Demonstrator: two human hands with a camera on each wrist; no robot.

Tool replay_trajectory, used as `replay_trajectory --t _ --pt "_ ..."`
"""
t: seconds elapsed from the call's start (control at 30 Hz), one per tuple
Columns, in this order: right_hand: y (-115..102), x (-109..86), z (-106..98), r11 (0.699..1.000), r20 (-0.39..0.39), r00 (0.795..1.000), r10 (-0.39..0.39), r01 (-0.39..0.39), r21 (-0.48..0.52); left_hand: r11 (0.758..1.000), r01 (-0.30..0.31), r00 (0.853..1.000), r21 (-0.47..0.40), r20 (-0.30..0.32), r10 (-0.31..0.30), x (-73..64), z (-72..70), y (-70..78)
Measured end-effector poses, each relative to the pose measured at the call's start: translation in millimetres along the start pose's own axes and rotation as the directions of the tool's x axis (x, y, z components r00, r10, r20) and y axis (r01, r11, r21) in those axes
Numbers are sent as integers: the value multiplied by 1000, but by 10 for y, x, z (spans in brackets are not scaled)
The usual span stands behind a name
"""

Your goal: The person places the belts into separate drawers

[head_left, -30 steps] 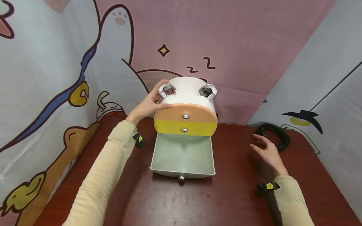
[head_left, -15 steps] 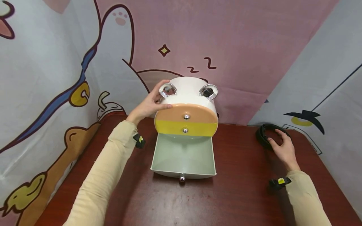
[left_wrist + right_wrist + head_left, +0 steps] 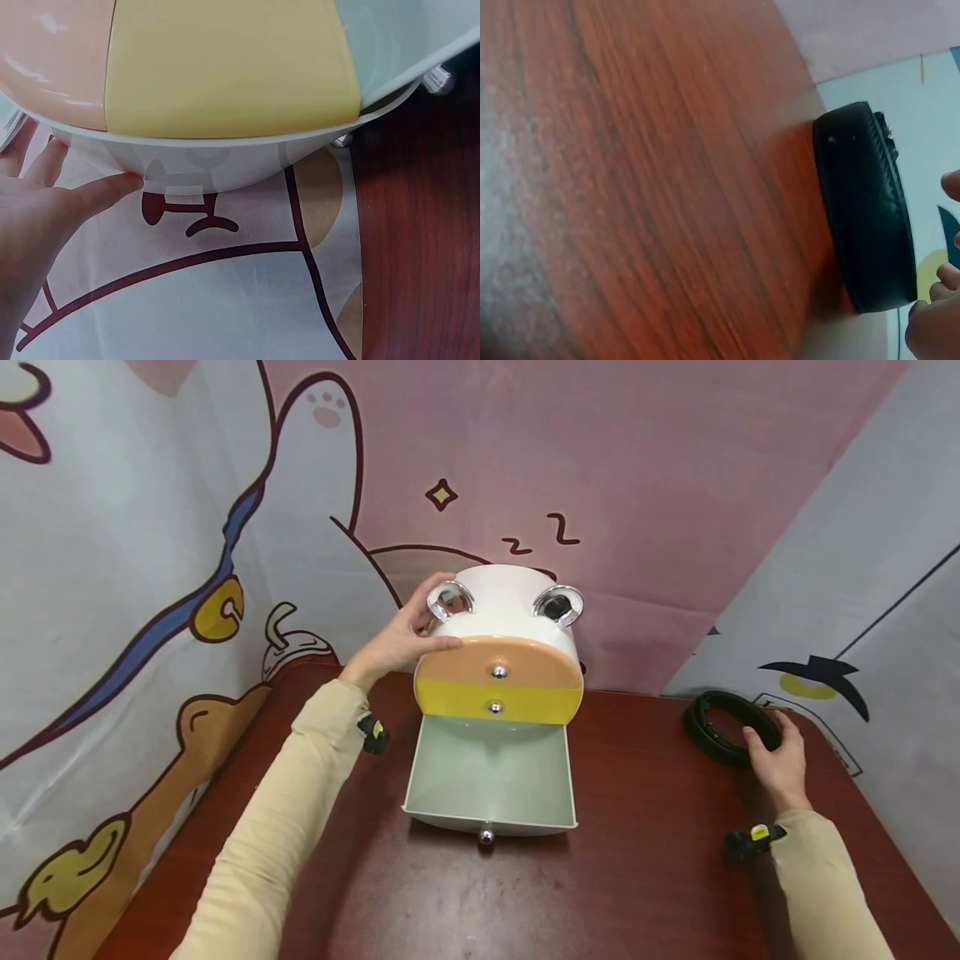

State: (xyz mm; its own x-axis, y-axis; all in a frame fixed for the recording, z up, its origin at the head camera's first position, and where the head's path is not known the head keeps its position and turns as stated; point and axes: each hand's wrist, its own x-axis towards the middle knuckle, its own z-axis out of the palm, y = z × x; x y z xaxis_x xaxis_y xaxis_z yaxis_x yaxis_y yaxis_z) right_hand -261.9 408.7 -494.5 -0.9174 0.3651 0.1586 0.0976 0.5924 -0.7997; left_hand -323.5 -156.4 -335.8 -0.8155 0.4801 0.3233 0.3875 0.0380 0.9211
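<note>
A white desktop drawer organizer (image 3: 504, 597) with two mirrored frog-like eyes stands mid-table. Its peach and yellow drawers are closed. The pale green bottom drawer (image 3: 489, 768) is pulled out, with nothing inside. My left hand (image 3: 397, 639) holds the organizer's upper left side, thumb at the front rim, other fingers partly hidden behind the left eye. In the left wrist view that thumb (image 3: 112, 191) touches the white shell. A coiled black belt (image 3: 708, 739) lies at the back right. My right hand (image 3: 782, 768) grips the coil's right side, thumb inside the ring, fingers outside.
The dark red wooden table (image 3: 637, 860) bears all of this. A printed cartoon cloth (image 3: 637, 485) hangs close behind the organizer and along both sides. A round silver knob (image 3: 486, 837) sticks out from the green drawer's front.
My right hand has moved right, from left of the belt coil, over it, to its right side, where it now grips it. The left hand stays on the organizer.
</note>
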Motion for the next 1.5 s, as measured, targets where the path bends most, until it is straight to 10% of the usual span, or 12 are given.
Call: replay_trajectory --t 0.33,1.07,1.3,1.5 --pt "176 45 -1 980 26 984 177 -179 92 1000 -5 1000 4 5 5 18 27 -15" --pt "182 -83 -7 986 239 968 75 -107 125 1000 -11 1000 9 -8 11 2 5 4" --pt "109 -123 21 881 332 936 112 -249 403 1000 -4 1000 -14 -10 4 -5 6 3" --pt "114 -157 102 829 335 942 18 -201 522 1000 -6 1000 -15 -6 6 -4 10 10"
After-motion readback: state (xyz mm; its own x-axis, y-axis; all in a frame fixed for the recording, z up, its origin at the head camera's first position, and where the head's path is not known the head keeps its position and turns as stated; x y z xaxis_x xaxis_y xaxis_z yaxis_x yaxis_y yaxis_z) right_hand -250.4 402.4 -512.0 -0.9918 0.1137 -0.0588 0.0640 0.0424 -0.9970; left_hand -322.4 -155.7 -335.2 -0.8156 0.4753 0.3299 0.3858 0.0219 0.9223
